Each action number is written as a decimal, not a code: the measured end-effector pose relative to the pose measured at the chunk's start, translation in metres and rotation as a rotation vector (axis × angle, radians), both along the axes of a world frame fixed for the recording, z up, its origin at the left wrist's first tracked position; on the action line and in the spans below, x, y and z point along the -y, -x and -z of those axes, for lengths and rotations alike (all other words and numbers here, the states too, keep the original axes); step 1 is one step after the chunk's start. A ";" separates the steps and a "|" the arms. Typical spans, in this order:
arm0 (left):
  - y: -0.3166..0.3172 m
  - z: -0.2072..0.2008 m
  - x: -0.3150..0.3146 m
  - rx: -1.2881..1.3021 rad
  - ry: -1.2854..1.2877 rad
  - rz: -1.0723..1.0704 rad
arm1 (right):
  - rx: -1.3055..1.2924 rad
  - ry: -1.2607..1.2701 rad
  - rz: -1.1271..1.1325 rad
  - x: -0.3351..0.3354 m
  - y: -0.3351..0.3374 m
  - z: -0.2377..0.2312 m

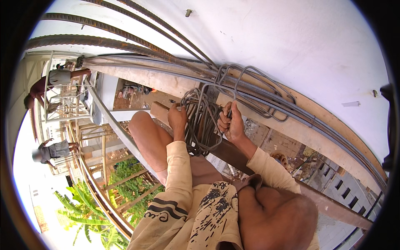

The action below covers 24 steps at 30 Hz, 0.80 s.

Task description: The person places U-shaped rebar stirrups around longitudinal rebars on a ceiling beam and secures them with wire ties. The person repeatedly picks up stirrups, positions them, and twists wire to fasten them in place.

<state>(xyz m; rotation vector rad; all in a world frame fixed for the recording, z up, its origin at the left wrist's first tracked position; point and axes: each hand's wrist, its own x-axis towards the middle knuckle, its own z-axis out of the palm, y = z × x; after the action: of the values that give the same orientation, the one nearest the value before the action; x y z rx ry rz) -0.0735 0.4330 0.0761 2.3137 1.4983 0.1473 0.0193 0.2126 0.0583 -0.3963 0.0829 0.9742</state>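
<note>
A bundle of bent steel stirrups (201, 127), dark grey wire-like loops, rests in front of me above my lap. My left hand (178, 119) is closed on the bundle's left edge. On the other side, my right hand (231, 123) pinches the end of a single stirrup (221, 86), whose upper part arches over the bundle toward the long bars. More stirrups (266, 93) hang around the long steel rebars (318, 123) running along the white wall. Part of the bundle's underside is hidden by my legs.
Thick rusty rebars (93, 41) curve out at the upper left beside the white wall (300, 50). Wooden boards (166, 79) edge the bars, and a brown beam (333, 204) crosses below me. Rubble lies far beneath. Two people (60, 77) are near metal scaffolding (68, 102) at left.
</note>
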 end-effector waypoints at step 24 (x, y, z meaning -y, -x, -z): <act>-0.045 -0.050 0.060 1.194 1.048 -0.200 | 0.144 0.334 -0.059 0.051 -0.054 -0.074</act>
<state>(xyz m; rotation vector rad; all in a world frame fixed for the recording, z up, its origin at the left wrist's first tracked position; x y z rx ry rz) -0.0283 0.3731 0.1265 0.8758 0.7900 0.5230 0.0731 0.1620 0.1326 -0.7784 0.1045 0.9885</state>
